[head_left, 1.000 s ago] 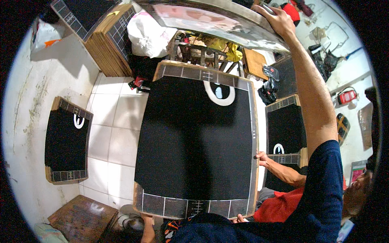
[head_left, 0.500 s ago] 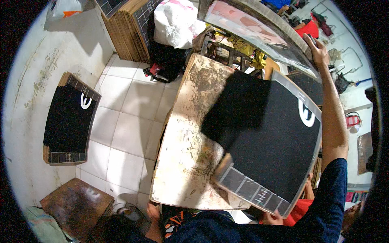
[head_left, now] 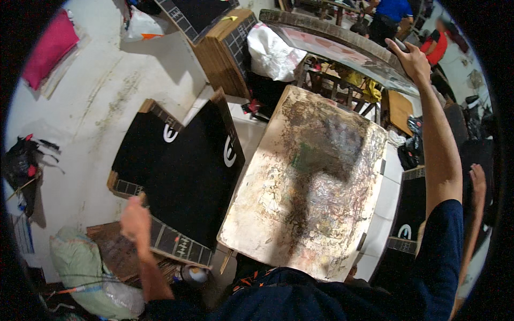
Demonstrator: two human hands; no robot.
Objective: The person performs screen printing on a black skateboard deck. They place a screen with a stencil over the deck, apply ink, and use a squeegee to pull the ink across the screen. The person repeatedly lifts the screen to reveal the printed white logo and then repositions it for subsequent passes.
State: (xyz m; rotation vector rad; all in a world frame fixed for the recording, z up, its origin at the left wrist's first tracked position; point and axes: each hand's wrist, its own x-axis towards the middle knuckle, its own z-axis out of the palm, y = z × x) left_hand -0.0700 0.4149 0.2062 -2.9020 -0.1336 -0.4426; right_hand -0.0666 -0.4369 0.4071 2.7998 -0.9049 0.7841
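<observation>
On the left, my left hand (head_left: 136, 218), slightly blurred, is closed on the lower-left edge of a black cloth-covered board (head_left: 187, 182) with a white curved mark and a gridded strip. This board overlaps a similar black board (head_left: 140, 147) behind it. My right hand (head_left: 413, 61) is raised at the far right, gripping the end of a wooden screen-printing frame (head_left: 332, 29), which is tilted up beyond the worktable. Between my hands, the worktable top (head_left: 300, 182) shows blotchy paint stains and carries a shadow.
Stacked boards (head_left: 219, 51) and a white sack (head_left: 273, 53) stand at the back. A pale green sack (head_left: 80, 267) lies lower left. To the right are more black boards (head_left: 409, 206) and another person's hand (head_left: 478, 176). People work farther back.
The black board over the tabletop's right side is gone from there; one like it is now at the left in my left hand. My right hand still holds the raised frame. The view has shifted left.
</observation>
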